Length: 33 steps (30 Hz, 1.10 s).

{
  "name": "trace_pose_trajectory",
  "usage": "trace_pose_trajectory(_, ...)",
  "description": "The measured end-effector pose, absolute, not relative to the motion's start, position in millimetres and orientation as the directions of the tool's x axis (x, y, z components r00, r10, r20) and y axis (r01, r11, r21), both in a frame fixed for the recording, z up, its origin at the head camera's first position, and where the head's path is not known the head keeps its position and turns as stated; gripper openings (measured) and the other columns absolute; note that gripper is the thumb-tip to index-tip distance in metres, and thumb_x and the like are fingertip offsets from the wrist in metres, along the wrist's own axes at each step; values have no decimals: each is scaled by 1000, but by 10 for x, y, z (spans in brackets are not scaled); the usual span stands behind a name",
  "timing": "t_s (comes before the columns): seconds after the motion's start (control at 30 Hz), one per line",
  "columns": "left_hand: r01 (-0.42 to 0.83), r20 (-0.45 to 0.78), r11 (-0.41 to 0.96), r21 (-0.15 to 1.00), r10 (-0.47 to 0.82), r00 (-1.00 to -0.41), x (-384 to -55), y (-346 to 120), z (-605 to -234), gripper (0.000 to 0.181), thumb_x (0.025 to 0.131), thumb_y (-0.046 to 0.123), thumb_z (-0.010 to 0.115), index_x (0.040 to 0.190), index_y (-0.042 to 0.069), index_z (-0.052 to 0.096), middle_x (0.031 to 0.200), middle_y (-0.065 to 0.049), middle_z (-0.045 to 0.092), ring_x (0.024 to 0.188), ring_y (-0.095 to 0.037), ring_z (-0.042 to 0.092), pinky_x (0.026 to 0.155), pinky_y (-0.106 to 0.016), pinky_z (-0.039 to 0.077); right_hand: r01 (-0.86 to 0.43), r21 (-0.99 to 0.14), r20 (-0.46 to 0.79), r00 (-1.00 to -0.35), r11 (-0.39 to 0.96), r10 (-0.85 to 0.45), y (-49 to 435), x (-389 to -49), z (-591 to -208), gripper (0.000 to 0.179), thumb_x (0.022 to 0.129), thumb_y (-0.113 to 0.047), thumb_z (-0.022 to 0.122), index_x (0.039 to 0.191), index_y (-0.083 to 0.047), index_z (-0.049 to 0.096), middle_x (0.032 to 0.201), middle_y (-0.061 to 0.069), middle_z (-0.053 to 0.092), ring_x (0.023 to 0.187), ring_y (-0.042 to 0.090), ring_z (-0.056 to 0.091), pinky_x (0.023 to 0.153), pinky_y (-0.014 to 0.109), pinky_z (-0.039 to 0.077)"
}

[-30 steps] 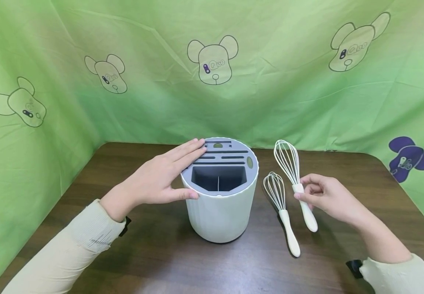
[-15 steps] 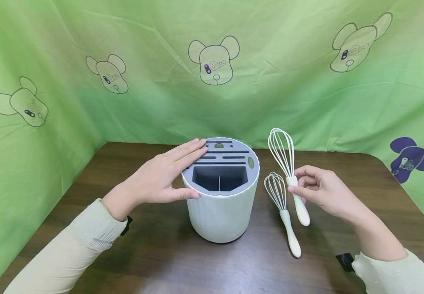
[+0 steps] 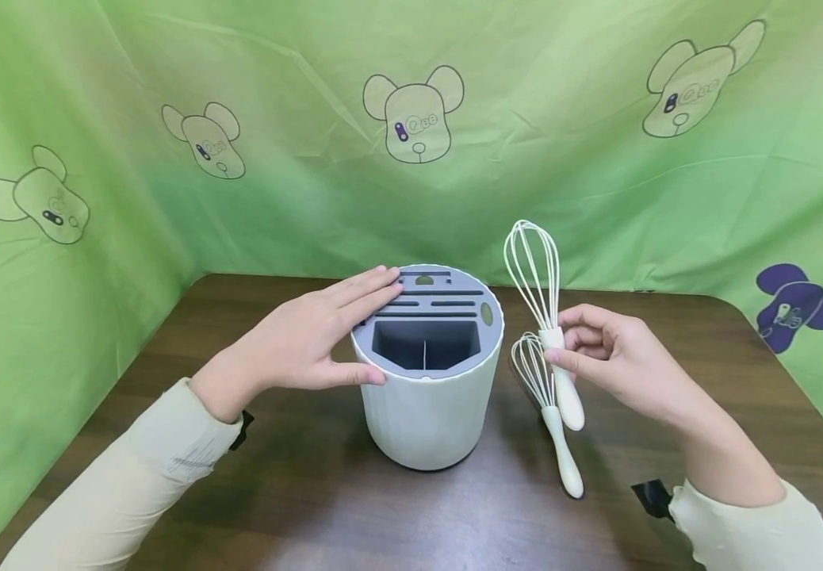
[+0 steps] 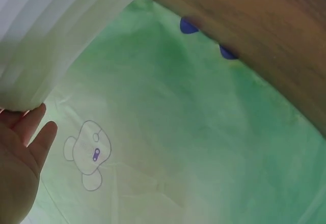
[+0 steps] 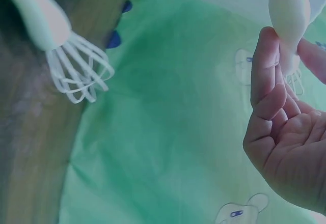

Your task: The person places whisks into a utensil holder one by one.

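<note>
My right hand (image 3: 614,357) pinches a larger white whisk (image 3: 550,341) near the top of its handle, wires pointing up. In the right wrist view that whisk's handle (image 5: 289,10) stands between thumb and fingers. A smaller whisk (image 3: 560,444) lies on the table, its wires partly covered by the held one in the head view. My left hand (image 3: 304,337) rests with straight fingers on the rim of a white utensil holder (image 3: 426,420), whose grey lid has slots and a divided square opening. The left wrist view shows fingertips at the holder's ribbed wall (image 4: 46,40).
A dark wooden table (image 3: 297,507) carries everything. Behind and beside it hangs a green curtain (image 3: 297,214) printed with bear heads. The holder stands left of the whisks.
My right hand has lifted the larger whisk and carried it left, toward the holder and over the smaller whisk. The left hand stays on the holder.
</note>
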<state>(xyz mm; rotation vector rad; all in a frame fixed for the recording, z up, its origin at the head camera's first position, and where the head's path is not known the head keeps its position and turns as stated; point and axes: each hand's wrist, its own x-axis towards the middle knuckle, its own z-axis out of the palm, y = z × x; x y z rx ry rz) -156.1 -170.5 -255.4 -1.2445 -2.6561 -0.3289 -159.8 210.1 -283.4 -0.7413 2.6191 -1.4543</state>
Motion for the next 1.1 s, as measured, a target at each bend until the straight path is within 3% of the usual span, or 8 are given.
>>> trace_pose_trajectory(0.27,781,170,595,191,763,-623,-1647,-1572,-2471,109,78,92,28,161,20,18,167,8,19,156,-12,10,123,-48,26,-395,-846,227,-875,359,-428,2054,-1555,-2716,28,89,2,70,113,-8,62,83,-3,73,71,8,70,68,20,57)
trace_pose_trajectory(0.53,789,144,570,228,782,-607,-1701,-1501,-2423,111,77,93,28,161,22,15,167,9,19,156,-14,8,123,-48,24,-440,-844,298,-860,307,-415,1964,-1547,-2593,32,87,6,70,113,-12,63,84,-4,73,73,7,70,71,18,57)
trace_pose_trajectory(0.67,790,127,565,238,789,-602,-1702,-1496,-2422,106,82,87,40,161,21,16,167,9,17,156,-14,6,123,-48,24,-438,-871,325,-853,222,-409,1910,-1559,-2517,33,87,8,69,113,-11,65,84,-3,74,74,6,70,74,17,57)
trace_pose_trajectory(0.83,782,107,562,269,790,-604,-1677,-1485,-2439,98,87,63,63,161,20,16,168,7,14,157,-16,2,124,-46,23,-439,-890,352,-834,125,-425,1808,-1566,-2422,32,86,10,69,112,-9,65,84,0,75,74,8,71,74,18,58)
trace_pose_trajectory(1.1,788,124,551,276,792,-598,-1679,-1461,-2469,97,87,54,68,161,18,18,168,5,14,157,-20,2,125,-45,20,-402,-915,350,-827,29,-440,1611,-1560,-2279,30,88,8,68,114,-7,64,85,2,74,72,10,70,72,22,59)
